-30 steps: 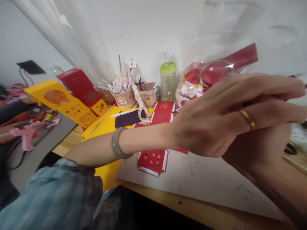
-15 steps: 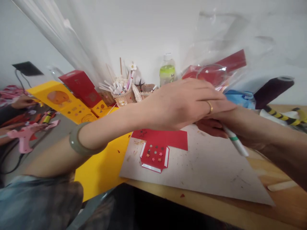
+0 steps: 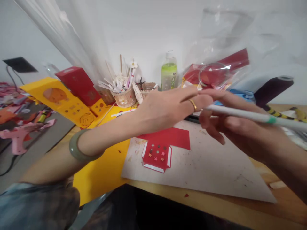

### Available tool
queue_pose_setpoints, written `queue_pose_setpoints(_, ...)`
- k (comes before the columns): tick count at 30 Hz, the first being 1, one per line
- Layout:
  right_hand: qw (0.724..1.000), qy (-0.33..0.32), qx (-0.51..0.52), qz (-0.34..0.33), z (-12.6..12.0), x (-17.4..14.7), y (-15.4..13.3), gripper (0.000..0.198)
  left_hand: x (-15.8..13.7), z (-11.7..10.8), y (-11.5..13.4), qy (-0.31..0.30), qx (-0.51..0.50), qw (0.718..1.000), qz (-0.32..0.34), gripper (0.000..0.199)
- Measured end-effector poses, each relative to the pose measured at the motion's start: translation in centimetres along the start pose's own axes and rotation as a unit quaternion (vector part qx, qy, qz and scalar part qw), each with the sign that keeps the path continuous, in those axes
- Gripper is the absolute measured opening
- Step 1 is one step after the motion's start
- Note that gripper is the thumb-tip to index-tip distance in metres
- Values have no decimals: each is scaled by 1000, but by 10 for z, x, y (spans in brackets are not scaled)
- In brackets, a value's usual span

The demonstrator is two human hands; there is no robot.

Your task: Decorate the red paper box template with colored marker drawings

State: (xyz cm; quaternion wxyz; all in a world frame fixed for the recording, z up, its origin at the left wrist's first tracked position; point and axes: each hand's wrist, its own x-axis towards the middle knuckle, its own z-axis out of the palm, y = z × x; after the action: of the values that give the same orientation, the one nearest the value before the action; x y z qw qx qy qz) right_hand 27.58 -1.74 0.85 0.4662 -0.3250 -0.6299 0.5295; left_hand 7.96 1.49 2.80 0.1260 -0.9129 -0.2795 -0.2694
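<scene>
My left hand (image 3: 171, 107), wearing a ring, reaches across with its fingers pressed together, against the fingers of my right hand. What the left fingertips hold, if anything, is hidden. Between the thumb and index finger of my right hand (image 3: 231, 119) rests a white pen (image 3: 249, 114) with a green band. The pen's left end meets the left fingers; its other end points to the right. Below the hands, a red paper cutout (image 3: 157, 155) with white strips on its flaps and several small stars and dots lies on a grey board (image 3: 203, 172). A dark object (image 3: 193, 119) shows partly behind the hands.
Yellow card (image 3: 100, 172) lies on the left. Behind it stand a yellow box (image 3: 56, 99) and a red box (image 3: 78, 84). A pen basket (image 3: 123, 97) and bottle (image 3: 168, 72) stand by the wall. A pink glue gun (image 3: 16, 135) lies far left.
The pen has swung up from slanting down to lying nearly level across my right hand. My right fingers have come out from beneath my left hand, which has shifted left.
</scene>
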Motion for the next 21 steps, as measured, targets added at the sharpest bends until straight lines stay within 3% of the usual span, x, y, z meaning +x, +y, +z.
queue_pose_setpoints(3, 995, 101, 4, -11, 16, 1, -9, 18, -3, 12, 4, 5, -28, 999, 17, 22)
queue_pose_setpoints(5, 991, 136, -9, -1, 22, 2, -11, 24, -6, 20, 3, 36, -42, 998, 24, 24)
queue_pose_setpoints(8, 991, 129, -25, 5, 22, 3, -8, 25, -11, 26, 0, 59, -69, 995, 29, 44)
queue_pose_setpoints(11, 994, 92, -56, 11, 14, -2, -2, 25, -13, 21, 0, -24, -218, 976, -11, 47)
queue_pose_setpoints(13, 994, 64, -88, 1, 7, -7, 1, 26, -15, 17, 1, -117, -391, 910, -73, 38)
queue_pose_setpoints(16, 993, 25, -119, -9, 2, -13, 3, 26, -18, 17, 1, -249, -608, 733, -175, 32)
queue_pose_setpoints(19, 987, 7, -159, 31, 8, -14, 3, 31, -23, 23, 0, -336, -706, 575, -241, 37)
queue_pose_setpoints(21, 979, -6, -190, 71, 14, -14, 4, 33, -26, 27, -1, -371, -729, 508, -269, 40)
